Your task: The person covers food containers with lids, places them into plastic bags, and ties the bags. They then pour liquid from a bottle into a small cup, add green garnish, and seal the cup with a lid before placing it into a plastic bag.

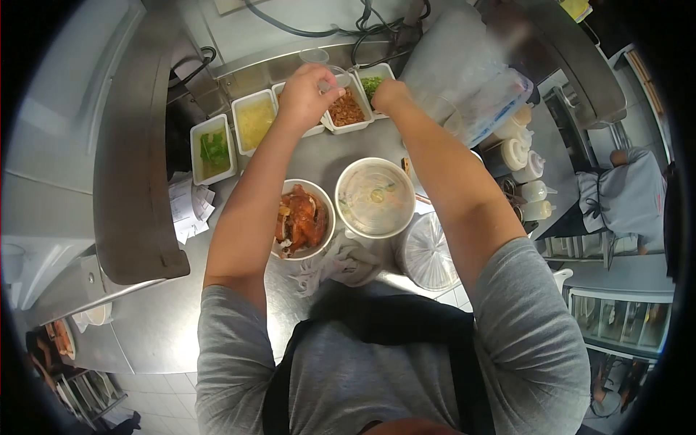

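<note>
Near the person, a bowl of sauced meat (330, 217) is sitting left of a lidded bowl (375, 196). Farther off, the left hand (312, 93) is pinching what looks like a small clear cup (334, 79) over a tray of brown bits (354, 127), its long side running near to far. Just right, a tray of chopped greens (391, 71) is lying nearer the right hand (390, 96), which is curling over it; whether it is gripping anything, I cannot tell.
</note>
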A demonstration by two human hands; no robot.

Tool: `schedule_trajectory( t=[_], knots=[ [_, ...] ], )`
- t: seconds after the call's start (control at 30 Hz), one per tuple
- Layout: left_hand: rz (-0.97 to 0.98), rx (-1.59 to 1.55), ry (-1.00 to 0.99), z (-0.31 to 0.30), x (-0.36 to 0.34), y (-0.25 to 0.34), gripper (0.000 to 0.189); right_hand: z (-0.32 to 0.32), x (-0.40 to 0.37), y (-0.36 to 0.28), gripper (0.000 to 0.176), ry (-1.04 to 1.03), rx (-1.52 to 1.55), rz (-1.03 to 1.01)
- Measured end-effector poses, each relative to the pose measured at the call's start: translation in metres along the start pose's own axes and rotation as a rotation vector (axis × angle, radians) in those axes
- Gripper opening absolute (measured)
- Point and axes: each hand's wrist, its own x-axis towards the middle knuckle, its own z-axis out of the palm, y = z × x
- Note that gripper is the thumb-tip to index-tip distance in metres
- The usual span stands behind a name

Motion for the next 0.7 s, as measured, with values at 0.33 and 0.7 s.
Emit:
schedule_trajectory(
  t=[0.33,0.7],
  knots=[
    [-0.021,0.05,-0.024,0.001,0.006,-0.011,0.02,0.033,0.003,0.012,0.022,0.251,0.192,0.134],
    [0.029,0.044,-0.048,0.007,0.017,-0.015,0.022,0.016,0.015,0.021,0.014,-0.129,0.695,0.397]
  ],
)
